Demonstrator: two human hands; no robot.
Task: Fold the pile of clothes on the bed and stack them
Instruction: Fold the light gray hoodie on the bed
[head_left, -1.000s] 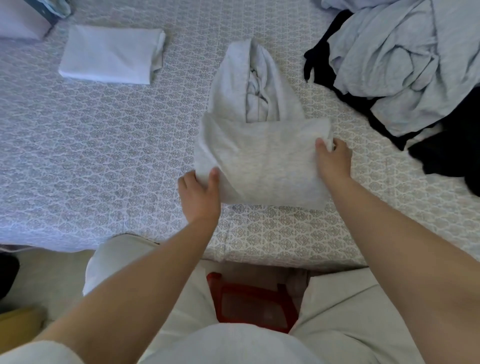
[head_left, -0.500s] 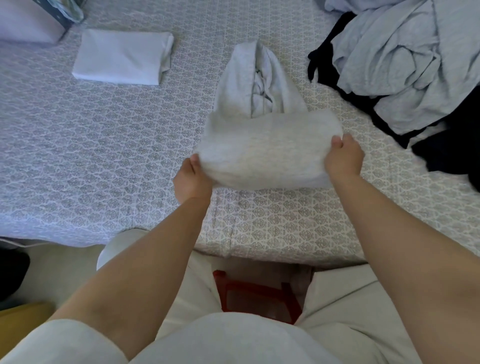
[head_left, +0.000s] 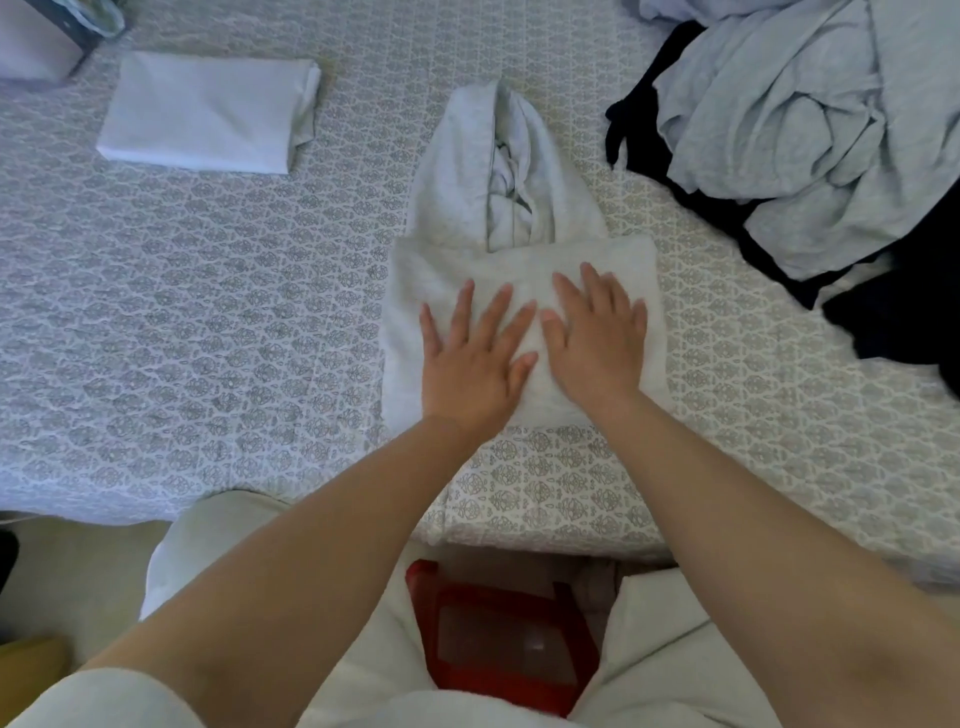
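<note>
On the folded hoodie (head_left: 519, 270), left hand (head_left: 470, 358) and right hand (head_left: 597, 338), palms flat.

left of hoodie (head_left: 519, 270): bare bedspread (head_left: 208, 322), open passage
far left: folded white garment (head_left: 208, 111), well apart
right: unfolded clothes pile (head_left: 810, 130) blocks, narrow strip between
near edge: open

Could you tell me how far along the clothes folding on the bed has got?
Done: one folded white garment lies at the far left. In hand: the left hand and right hand press flat on the grey hoodie, body folded, hood sticking out. Left: the pile of grey and black clothes at right, and stacking.
</note>
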